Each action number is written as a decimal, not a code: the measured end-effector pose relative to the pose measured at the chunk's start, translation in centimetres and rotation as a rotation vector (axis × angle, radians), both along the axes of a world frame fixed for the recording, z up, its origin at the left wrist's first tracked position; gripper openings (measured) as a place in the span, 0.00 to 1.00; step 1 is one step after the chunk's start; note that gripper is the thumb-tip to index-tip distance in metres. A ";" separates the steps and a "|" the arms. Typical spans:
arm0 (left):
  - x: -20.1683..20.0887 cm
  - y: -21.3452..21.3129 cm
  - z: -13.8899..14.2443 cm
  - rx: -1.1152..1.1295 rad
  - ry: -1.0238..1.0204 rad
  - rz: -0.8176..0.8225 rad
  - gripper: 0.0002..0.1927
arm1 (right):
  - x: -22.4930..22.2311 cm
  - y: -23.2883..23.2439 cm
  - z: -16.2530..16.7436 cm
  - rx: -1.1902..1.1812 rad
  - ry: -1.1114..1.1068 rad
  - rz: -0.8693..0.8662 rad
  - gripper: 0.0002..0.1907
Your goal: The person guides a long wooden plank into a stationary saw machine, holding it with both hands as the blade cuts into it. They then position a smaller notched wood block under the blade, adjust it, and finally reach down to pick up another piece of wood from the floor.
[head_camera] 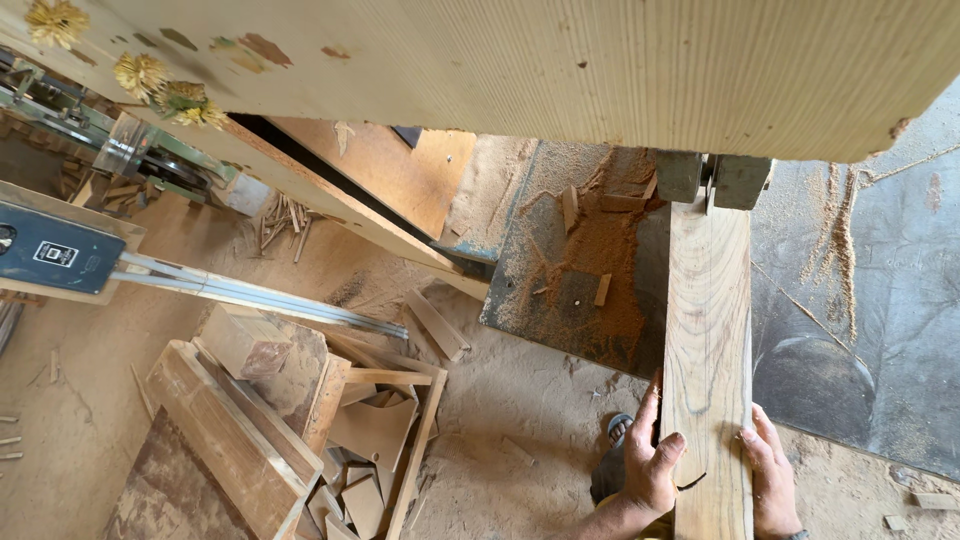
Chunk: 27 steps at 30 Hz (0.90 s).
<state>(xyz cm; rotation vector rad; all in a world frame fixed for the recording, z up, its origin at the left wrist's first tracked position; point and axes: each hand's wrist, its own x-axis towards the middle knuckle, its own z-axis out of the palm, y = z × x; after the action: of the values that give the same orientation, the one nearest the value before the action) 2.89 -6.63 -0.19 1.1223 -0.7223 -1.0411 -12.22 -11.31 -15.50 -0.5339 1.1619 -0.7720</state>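
Under the housing (600, 70), plank (708, 330) end perhaps hidden

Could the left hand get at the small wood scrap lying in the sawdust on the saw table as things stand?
Probably yes: the left hand grips the plank's left edge, and nothing stands between it and the scrap, though it must let go first.

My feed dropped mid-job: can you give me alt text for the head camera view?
Seen from above, the left hand and right hand grip the near end of a long wooden plank lying on a sawdust-covered metal machine table, its far end at a metal guide. A pile of wood offcuts lies on the dusty floor to the left.
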 end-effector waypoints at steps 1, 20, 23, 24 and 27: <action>0.0 0.0 0.0 0.008 -0.008 -0.002 0.52 | 0.0 0.0 -0.1 0.020 0.007 -0.002 0.37; 0.2 -0.9 0.9 -0.015 -0.012 -0.003 0.54 | 0.2 -1.3 -0.7 0.042 0.010 0.002 0.37; 0.3 -1.2 1.0 0.000 0.019 -0.015 0.54 | 0.3 -1.5 -0.7 0.026 0.008 0.011 0.37; 0.3 -1.2 1.1 -0.006 0.032 -0.017 0.54 | 0.3 -1.5 -0.7 0.013 -0.008 0.010 0.37; 0.3 -1.4 1.2 -0.015 0.062 -0.027 0.55 | 0.4 -1.6 -0.5 0.000 -0.029 0.013 0.37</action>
<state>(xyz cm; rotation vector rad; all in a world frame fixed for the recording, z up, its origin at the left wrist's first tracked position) 3.15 -8.04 0.99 1.0655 -0.6960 -1.0869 -11.83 -12.88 -16.02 -0.5281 1.1304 -0.7670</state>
